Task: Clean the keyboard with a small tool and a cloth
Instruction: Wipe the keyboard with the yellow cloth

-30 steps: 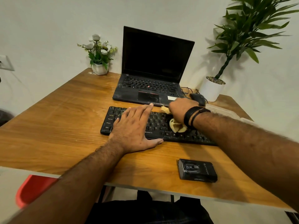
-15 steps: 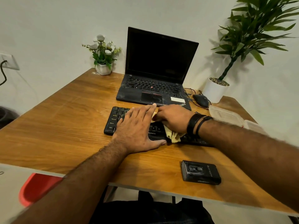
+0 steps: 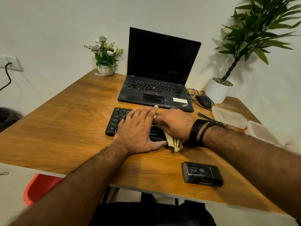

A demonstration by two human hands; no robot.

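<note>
My left hand [image 3: 137, 128] lies flat on the black keyboard [image 3: 114, 121], fingers straight and spread over the keys, the thumb stretched along the keyboard's near edge, gripping nothing. My right hand [image 3: 175, 123] sits just beside it on the middle of the keyboard, fingers curled down around a pale yellow cloth [image 3: 175, 143]; a bunched corner of the cloth hangs out under my palm and spills over the keyboard's front edge onto the wooden surface [image 3: 65, 128]. Two dark bands [image 3: 197, 132] circle my right wrist. The keyboard lies across the middle of the surface, just in front of an open black laptop [image 3: 162, 70] with a dark screen. A black mouse [image 3: 203, 101] sits to the right of the laptop, near a white pot holding a tall green plant [image 3: 219, 91]. A clear plastic container [image 3: 228, 116] rests at the right edge. A small white pot of flowers [image 3: 105, 59] stands at the far corner, and a small black case [image 3: 202, 174] lies near me, well apart from the keyboard.
</note>
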